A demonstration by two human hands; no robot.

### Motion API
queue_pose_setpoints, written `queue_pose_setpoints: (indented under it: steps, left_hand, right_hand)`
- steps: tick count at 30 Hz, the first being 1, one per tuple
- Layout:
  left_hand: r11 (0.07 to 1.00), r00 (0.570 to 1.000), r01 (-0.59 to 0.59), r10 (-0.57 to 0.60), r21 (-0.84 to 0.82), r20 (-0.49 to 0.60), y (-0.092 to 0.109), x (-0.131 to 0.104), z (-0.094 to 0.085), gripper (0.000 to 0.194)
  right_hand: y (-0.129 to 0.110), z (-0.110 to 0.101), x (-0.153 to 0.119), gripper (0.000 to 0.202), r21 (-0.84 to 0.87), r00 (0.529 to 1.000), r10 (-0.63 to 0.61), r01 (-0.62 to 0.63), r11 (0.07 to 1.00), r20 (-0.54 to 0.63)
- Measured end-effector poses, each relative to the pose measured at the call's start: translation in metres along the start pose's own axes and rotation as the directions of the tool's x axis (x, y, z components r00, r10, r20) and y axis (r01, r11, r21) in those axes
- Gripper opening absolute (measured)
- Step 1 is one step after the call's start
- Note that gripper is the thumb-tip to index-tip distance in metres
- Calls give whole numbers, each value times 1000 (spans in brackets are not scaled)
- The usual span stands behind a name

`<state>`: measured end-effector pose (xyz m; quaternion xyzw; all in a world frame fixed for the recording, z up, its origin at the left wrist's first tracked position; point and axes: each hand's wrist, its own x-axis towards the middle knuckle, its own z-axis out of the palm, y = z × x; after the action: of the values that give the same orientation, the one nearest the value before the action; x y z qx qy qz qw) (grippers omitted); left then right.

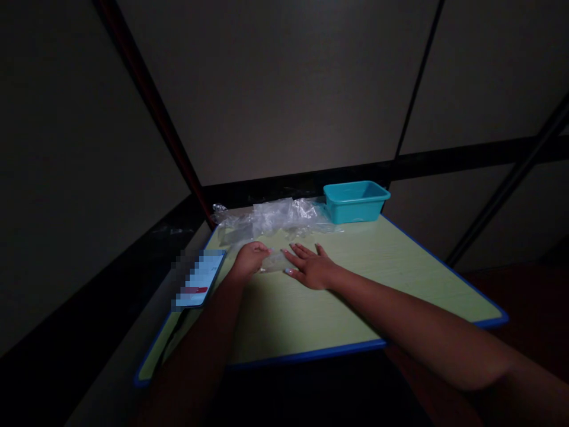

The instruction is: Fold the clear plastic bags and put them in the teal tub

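A small clear plastic bag [274,261] lies flat on the light green table [302,320], between my two hands. My left hand [251,260] pinches its left end, with thumb and fingers together. Spread out with its palm down, my right hand [311,267] rests at the bag's right end, its fingertips touching the plastic. Behind both hands, a heap of crumpled clear plastic bags [284,216] lies along the back of the table.
A turquoise plastic basket [355,210] stands at the back right corner. At the left edge lies a phone [202,279] with its screen lit, a dark cable [171,338] running towards the front. A blue rim [311,354] borders the table; wall panels rise behind.
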<state>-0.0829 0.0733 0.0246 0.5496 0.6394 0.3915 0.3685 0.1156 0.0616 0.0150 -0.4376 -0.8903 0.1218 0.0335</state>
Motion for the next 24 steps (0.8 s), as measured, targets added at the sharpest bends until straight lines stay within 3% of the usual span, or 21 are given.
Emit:
queue_pose_setpoints:
  steps: [9, 17, 24]
  left_hand:
    - [965, 985, -69, 106, 255, -135, -4, 2, -3, 14]
    - [932, 984, -88, 136, 350, -116, -9, 5, -3, 16]
    - [916, 985, -72, 128, 394, -118, -9, 4, -3, 14]
  right_hand:
    - [-1, 0, -2, 66, -17, 1000, -6, 6, 1000, -11]
    - [17, -5, 2, 58, 9, 995, 16, -15, 1000, -96]
    - [25, 0, 6, 58, 4, 997, 7, -7, 1000, -79]
